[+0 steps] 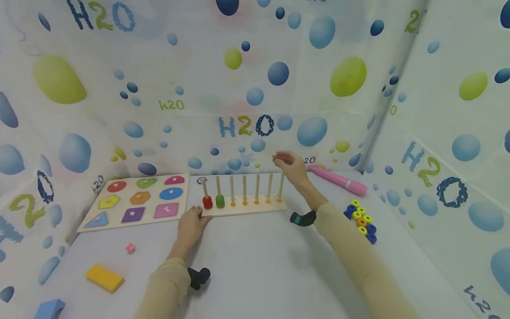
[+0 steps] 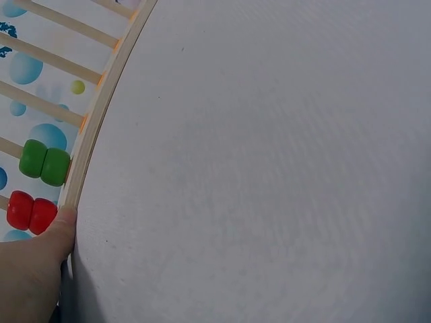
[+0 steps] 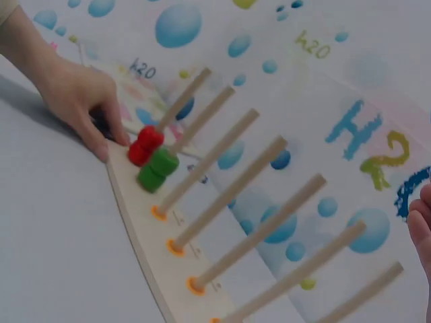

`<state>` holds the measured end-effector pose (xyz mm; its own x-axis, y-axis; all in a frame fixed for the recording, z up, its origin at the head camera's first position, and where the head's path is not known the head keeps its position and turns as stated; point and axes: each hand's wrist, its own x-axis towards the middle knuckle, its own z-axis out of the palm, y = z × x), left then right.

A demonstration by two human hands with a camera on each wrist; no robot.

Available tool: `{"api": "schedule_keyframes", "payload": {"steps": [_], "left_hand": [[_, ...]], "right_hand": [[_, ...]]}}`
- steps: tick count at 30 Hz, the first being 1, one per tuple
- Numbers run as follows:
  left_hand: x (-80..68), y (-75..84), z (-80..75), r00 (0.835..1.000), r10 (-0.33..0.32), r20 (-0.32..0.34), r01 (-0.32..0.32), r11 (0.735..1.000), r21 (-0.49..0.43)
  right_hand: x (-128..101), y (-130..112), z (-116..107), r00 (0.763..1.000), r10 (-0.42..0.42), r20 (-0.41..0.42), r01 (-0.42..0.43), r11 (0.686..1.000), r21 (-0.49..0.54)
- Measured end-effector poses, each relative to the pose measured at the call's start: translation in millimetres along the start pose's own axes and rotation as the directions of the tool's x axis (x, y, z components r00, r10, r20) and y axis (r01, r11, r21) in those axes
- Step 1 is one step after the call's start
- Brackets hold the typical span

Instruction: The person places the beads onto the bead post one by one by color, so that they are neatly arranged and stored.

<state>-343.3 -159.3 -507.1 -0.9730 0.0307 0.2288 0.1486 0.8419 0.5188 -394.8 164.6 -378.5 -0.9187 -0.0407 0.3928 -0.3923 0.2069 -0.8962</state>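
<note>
A wooden peg board (image 1: pixel 251 210) with a row of upright pegs stands on the table near the back wall. Two red beads (image 3: pixel 145 145) are stacked on its first peg and two green beads (image 2: pixel 44 163) on the second; the other pegs are bare. My left hand (image 1: pixel 192 227) grips the board's left end, thumb on the front edge and fingers behind. Beside the top of the rightmost peg, my right hand (image 1: pixel 294 170) is raised with loosely bent fingers, and no object shows in it. Only its fingertips (image 3: pixel 420 219) enter the right wrist view.
Yellow, blue and orange rings (image 1: pixel 361 220) lie grouped at the right, below a pink stick (image 1: pixel 338 179). A shape puzzle board (image 1: pixel 149 215) lies at the left. Nearer are a small pink piece (image 1: pixel 130 248), a yellow block (image 1: pixel 104 278) and a blue block (image 1: pixel 49 309).
</note>
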Motion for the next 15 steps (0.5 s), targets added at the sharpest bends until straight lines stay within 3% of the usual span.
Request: {"api": "schedule_keyframes", "payload": {"steps": [6,11,15], "left_hand": [[-0.4,-0.5,-0.2,1.0,-0.012,0.007,0.012,1.0,-0.006],[-0.3,-1.2,-0.3,1.0,-0.004,0.002,0.004,1.0,-0.007],[-0.8,-2.0,-0.5,1.0,-0.002,0.0,0.002,1.0,0.0]], "right_hand": [[-29,4,-44,0.999,0.052,-0.011,-0.053,0.992,-0.113],[-54,42,-81,0.996,0.087,-0.022,-0.09,0.979,-0.184],[-77,70,-106,0.985,0.167,-0.04,-0.172,0.953,-0.249]]}}
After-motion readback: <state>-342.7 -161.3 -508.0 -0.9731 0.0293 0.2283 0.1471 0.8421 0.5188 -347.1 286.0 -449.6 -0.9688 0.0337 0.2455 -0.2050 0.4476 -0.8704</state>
